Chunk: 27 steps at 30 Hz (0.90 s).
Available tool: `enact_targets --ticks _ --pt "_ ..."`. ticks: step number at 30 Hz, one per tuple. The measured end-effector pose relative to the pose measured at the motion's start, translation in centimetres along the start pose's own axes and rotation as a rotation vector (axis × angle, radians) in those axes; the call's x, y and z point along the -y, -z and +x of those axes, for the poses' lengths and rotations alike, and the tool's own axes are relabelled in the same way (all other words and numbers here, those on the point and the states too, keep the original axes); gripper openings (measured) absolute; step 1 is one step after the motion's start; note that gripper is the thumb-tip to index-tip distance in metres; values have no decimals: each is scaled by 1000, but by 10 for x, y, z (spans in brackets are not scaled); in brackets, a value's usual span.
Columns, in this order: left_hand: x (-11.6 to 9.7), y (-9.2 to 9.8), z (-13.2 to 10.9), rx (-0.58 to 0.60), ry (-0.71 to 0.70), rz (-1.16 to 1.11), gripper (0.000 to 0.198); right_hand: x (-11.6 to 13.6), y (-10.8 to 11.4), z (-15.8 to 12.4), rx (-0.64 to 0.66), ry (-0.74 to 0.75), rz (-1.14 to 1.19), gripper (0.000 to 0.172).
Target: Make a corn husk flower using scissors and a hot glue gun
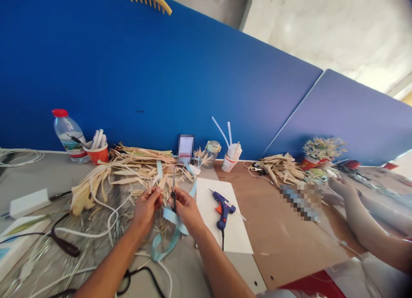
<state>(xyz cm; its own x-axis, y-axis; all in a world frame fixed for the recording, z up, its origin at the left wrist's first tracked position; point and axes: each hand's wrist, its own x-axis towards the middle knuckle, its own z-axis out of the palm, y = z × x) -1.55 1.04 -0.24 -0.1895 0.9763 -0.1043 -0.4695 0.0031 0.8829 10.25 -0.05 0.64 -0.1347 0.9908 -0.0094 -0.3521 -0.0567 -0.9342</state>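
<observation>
My left hand (148, 204) is closed in a pinch, with a small pale strip of dried corn husk (148, 189) at its fingertips. Just beside it, my right hand (188, 210) grips what look like dark-handled scissors (174, 194), their thin metal end pointing up and away. Fingers hide most of the handle. A light blue ribbon (172, 244) loops below and around my right hand and trails onto the table. Beyond both hands lies a heap of dried corn husks (144, 158). A blue glue gun (223, 209) rests on a white sheet (238, 236) to the right.
White cables (111, 223) and glasses (66, 244) lie at left. Along the blue partition (161, 83) stand a bottle (72, 137), a red cup with pens (98, 154), a phone (186, 148), a jar (212, 152) and a cup with glue sticks (230, 161). Another person's arm (363, 216) reaches in at right.
</observation>
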Motion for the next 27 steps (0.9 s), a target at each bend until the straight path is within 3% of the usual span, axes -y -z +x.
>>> enact_targets --ticks 6,15,27 --pt "-4 -5 -6 91 42 -63 26 -25 -3 3 31 2 -13 31" --pt "-9 -13 -12 113 71 -19 29 -13 -6 -5 -15 14 -217 36" --pt "-8 -12 -11 143 65 -53 24 -13 -5 -6 0 25 -204 37"
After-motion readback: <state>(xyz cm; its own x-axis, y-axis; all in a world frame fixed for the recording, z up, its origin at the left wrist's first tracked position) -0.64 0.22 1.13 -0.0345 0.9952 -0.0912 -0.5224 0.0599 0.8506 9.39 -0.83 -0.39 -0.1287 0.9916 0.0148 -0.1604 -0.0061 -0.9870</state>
